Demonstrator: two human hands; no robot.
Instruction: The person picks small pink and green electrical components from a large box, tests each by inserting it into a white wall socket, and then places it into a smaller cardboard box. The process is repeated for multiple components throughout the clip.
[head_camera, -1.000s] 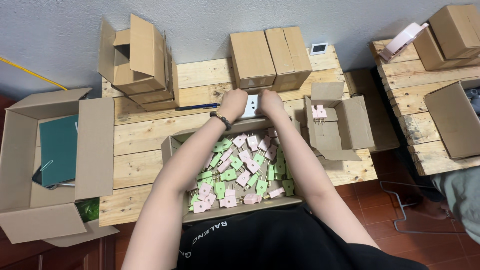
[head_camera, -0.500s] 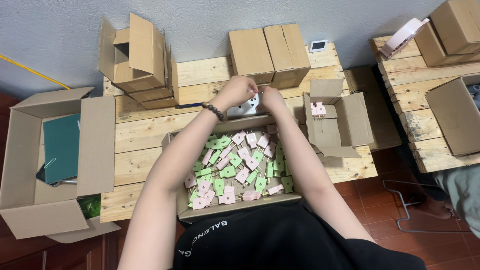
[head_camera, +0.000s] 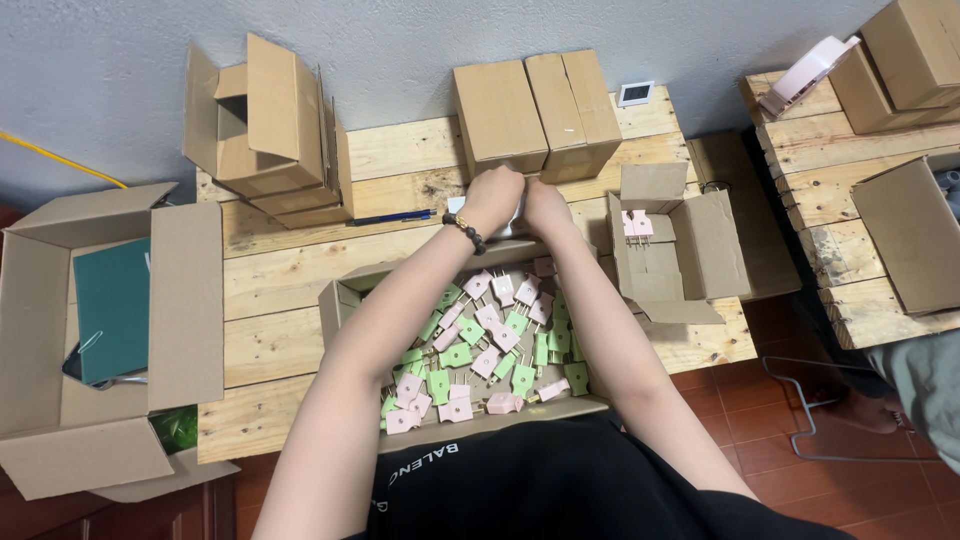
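Wooden pallet table (head_camera: 300, 275) bears a plug-filled box (head_camera: 470, 340); both hands' (head_camera: 520, 200) grip hides a pale item.

Wooden pallet table (head_camera: 290, 290): open cardboard box of pink and green plugs (head_camera: 480, 340) at near edge, centre. Two closed brown cartons (head_camera: 535, 115) at far edge behind it. Small open cardboard box (head_camera: 675, 245) toward right edge. Stacked open cartons (head_camera: 265, 130) at far left corner
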